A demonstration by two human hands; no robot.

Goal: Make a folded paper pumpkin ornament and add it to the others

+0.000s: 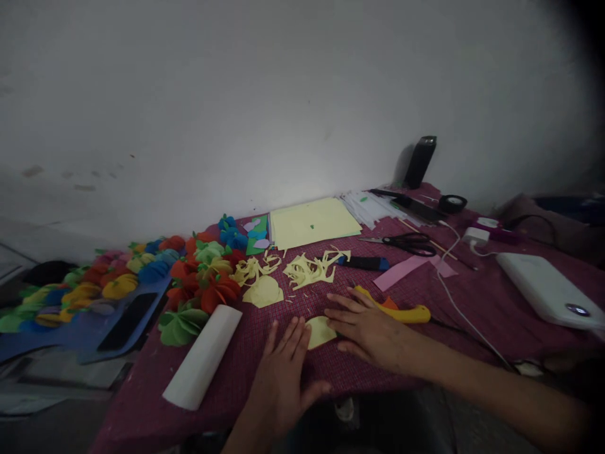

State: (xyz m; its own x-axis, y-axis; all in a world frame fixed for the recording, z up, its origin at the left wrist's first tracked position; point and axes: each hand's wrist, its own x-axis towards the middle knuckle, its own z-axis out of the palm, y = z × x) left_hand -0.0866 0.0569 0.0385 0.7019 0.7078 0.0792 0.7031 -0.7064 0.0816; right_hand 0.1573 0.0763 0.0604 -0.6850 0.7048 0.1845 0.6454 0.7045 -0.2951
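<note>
From where I stand, coloured paper flowers crowd a blue board at the far left, with a flat black object lying beside them. Next, on the checked maroon tablecloth, a white roll lies aslant, just in front of a second bunch of paper flowers. A stack of cut yellow pieces and curly yellow scraps come after, with pale yellow sheets behind them near the wall. The left hand lies flat, its fingers a little apart, thumb out to the side, fingertips at the left edge of a small yellow paper piece. That piece rests on the cloth near the front edge, between both hands. The right hand lies palm down, fingers spread, at the piece's right edge. Just beyond it sits a yellow-handled tool, then a pink strip and black-handled scissors. A dark cylinder stands tilted by the wall, and a white power bank lies far right.
</note>
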